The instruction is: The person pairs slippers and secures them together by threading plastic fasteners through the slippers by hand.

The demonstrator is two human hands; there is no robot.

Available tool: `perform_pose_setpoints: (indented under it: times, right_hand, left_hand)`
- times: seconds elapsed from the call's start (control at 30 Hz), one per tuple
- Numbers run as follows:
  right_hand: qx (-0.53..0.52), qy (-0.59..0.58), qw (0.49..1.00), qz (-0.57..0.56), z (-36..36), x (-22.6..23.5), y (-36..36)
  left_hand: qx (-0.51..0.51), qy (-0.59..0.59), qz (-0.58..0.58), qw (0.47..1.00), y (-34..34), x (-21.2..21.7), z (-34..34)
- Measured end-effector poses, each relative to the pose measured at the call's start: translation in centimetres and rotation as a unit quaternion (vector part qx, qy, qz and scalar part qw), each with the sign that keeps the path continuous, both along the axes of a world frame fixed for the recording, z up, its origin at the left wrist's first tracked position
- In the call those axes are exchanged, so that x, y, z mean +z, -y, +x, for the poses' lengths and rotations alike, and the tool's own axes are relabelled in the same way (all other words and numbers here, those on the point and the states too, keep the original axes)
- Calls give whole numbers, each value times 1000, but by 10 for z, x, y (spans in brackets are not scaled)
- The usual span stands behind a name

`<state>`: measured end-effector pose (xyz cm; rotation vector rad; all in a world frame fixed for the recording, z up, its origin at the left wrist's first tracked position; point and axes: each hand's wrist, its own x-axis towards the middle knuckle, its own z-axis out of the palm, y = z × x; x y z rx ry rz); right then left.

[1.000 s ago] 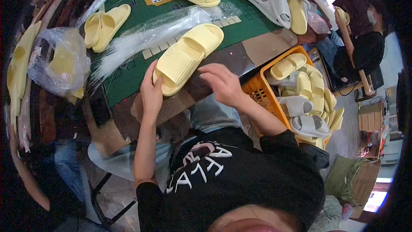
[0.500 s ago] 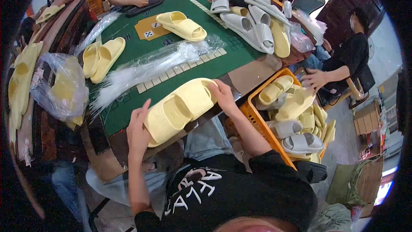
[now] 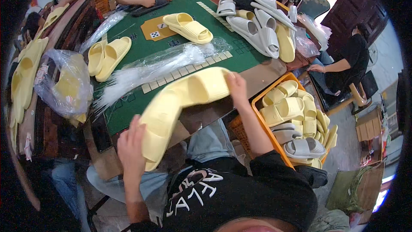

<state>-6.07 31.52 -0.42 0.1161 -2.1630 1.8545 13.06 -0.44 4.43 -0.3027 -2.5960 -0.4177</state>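
hands [image 3: 131, 144] apart, right hand [image 3: 238, 89] farther forward, gripping yellow slippers [image 3: 163, 109]

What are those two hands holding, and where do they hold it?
Yellow slippers: the left hand grips the left side, the right hand the far right end.

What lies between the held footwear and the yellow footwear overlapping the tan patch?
Beyond the held footwear, the head view shows pale rectangles, then clear plastic wrapping.
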Motion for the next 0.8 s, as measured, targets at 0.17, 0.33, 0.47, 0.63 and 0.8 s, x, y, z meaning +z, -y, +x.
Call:
perform_pose_setpoints:
  times: [0.17,0.33,0.47,0.63,0.8]
  right_hand:
    - [-2,44,999,-28,-4,-10,-8]
    - [72,53,996,-24,5,-15,18]
    - [115,64,991,-35,8,-19,27]
    - [184,80,979,-19,23,-17,55]
    - [157,2,941,299,30,-1,83]
  left_hand:
    - [206,130,13,970,-13,7,30]
    - [36,174,8,984,-26,15,33]
    - [-11,189,59,980,-18,13,21]
    - [58,166,252,952,-37,-12,-2]
    - [85,106,359,923,-53,-33,-19]
